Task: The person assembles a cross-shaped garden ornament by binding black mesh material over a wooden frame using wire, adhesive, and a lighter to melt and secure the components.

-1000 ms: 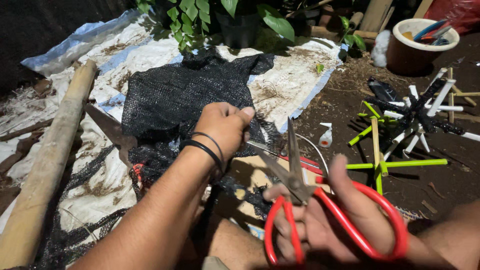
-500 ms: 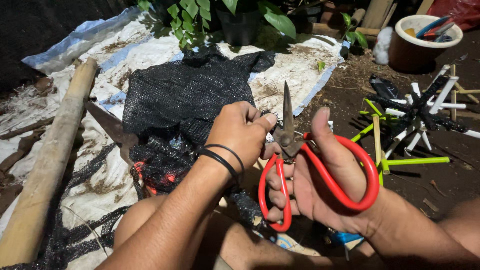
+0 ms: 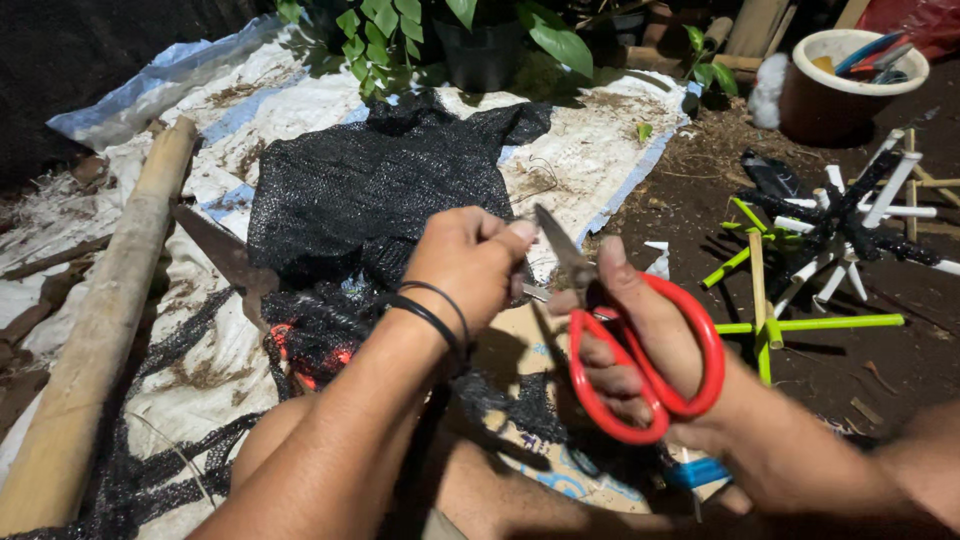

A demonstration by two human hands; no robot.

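Since the earlier frame, the red-handled scissors have been tilted so that the steel blades now point up and to the left instead of straight up, and the left hand has been drawn close against the blade tips. The scissors are grasped by the right hand, with fingers threaded through the glossy plastic loops and the thumb laid along the top; the blades are seen slightly parted. The left hand is clenched, thumb and forefinger pinched together right at the blades; what is pinched is too small to be told. Two thin black bands are worn on the left wrist.

Behind the hands, a crumpled sheet of black mesh netting is spread over a soiled white woven tarp, and frayed strips of the same net are trailed near the knees. A rough, pale bamboo pole is laid along the left edge. On the dark soil to the right, a bundle of lime-green and white sticks is crossed together, and a round brown pot with a cream rim is set well apart beyond it.
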